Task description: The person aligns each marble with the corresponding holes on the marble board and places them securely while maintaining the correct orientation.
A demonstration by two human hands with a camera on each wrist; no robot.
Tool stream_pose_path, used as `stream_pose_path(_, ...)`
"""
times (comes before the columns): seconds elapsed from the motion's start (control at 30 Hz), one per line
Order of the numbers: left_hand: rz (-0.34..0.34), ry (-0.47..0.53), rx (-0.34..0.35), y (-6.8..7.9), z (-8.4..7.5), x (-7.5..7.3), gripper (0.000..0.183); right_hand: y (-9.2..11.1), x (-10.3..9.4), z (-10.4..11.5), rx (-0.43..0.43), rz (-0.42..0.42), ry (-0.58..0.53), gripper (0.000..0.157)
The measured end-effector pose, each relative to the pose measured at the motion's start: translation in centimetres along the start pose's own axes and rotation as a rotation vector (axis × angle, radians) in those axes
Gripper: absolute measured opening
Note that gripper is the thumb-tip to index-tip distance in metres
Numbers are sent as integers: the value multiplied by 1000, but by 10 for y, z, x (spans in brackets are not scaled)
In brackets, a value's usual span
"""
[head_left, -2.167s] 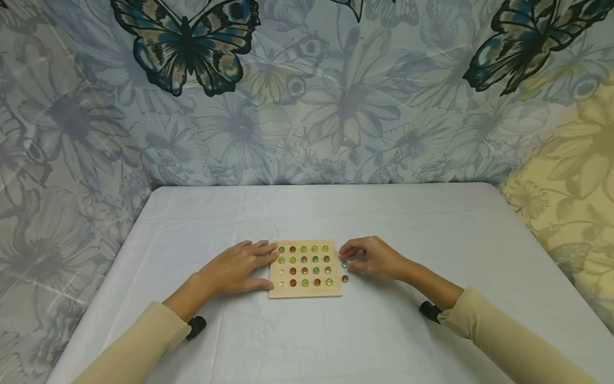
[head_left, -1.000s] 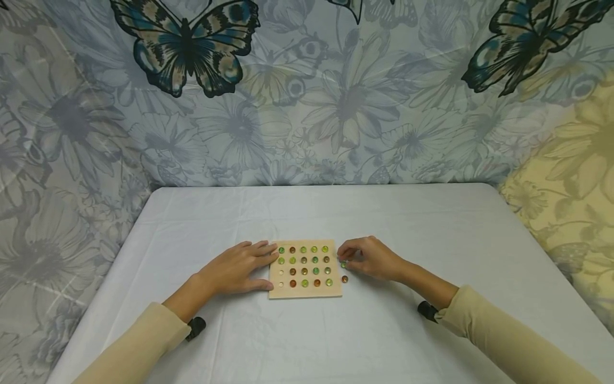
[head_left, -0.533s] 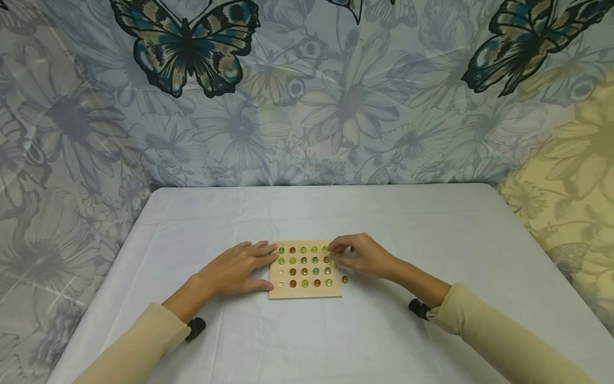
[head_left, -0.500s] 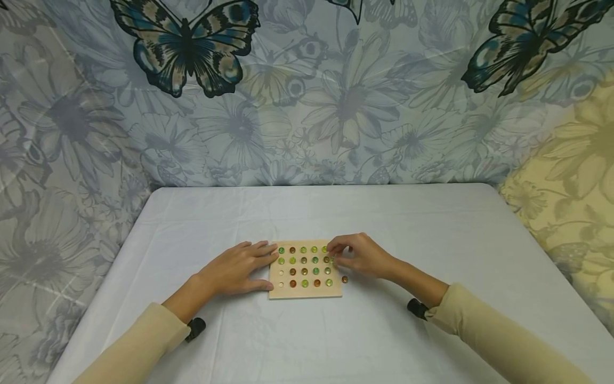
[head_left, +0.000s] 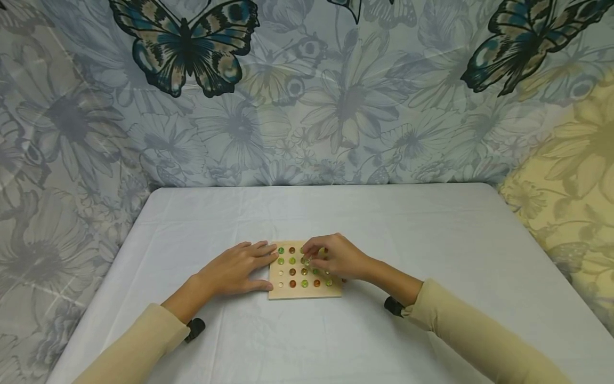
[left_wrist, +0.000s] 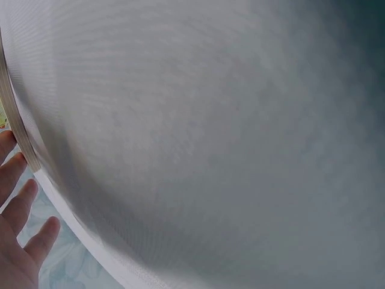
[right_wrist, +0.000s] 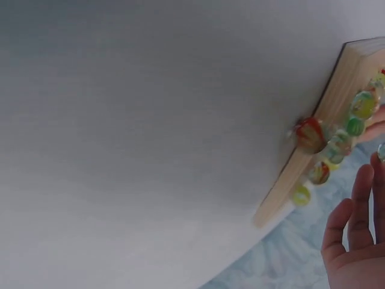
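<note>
A light wooden board [head_left: 305, 294] with rows of glass marbles in its hollows lies on the white table. My left hand [head_left: 235, 268] rests at the board's left edge, fingers spread and thumb at the near left corner. My right hand [head_left: 338, 257] is over the middle of the board, pinching a greenish glass marble [right_wrist: 381, 152] between fingertips and thumb. It hides several marbles in the right columns. Two hollows [head_left: 281, 278] in the left column, on the near side, hold no marble. A loose reddish-brown marble [right_wrist: 310, 135] sits against the board's right edge.
A white cloth [head_left: 230, 341] covers the table, with light creases. Behind it hangs a flowered fabric backdrop [head_left: 268, 133] with large butterflies. Each wrist wears a small black camera, one at the left cuff [head_left: 195, 329] and one at the right cuff [head_left: 394, 306].
My right hand has picked up the green marble from beside the board's right edge and carried it left over the board. My left hand and the board have stayed put.
</note>
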State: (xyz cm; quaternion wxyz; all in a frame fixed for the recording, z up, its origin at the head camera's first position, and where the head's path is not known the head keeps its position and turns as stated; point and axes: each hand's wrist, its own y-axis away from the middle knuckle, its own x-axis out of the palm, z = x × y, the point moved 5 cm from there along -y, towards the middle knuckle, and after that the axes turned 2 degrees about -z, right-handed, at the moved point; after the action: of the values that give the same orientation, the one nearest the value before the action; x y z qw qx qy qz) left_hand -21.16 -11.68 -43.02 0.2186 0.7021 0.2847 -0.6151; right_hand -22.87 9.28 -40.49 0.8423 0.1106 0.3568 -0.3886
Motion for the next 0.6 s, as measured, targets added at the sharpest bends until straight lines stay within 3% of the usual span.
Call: stream_pose_path(0.6,-1,22,8,0,1,-1,72,-28,31,23,-62,55,-15,25)
